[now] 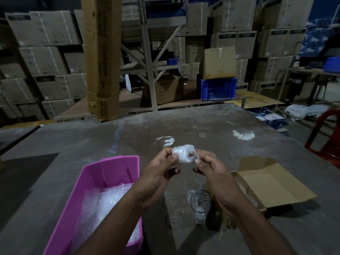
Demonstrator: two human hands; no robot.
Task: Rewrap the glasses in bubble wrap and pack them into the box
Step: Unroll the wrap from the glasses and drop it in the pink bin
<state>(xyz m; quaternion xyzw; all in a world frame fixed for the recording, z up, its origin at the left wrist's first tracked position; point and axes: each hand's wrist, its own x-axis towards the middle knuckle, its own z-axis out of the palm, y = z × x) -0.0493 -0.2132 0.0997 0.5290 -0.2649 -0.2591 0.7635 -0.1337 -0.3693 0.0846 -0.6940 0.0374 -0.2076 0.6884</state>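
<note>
Both my hands hold a small bundle of bubble wrap (pixel 184 153) above the middle of the table. My left hand (pixel 160 173) pinches its left edge and my right hand (pixel 211 173) pinches its right side, one fingertip pressed into the wrap. Whether a glass is inside the bundle cannot be told. Below my hands two clear glasses (pixel 199 207) stand upright on the table, one just behind the other. An open cardboard box (pixel 272 183) lies at the right. A pink bin (pixel 110 170) at the left holds loose bubble wrap (pixel 106 205).
The grey table (pixel 202 124) reaches far ahead; a clear scrap of plastic (pixel 165 140) lies on it beyond my hands. A red chair (pixel 325 137) stands at the right edge. A tall cardboard carton (pixel 102 57) and stacked boxes fill the background.
</note>
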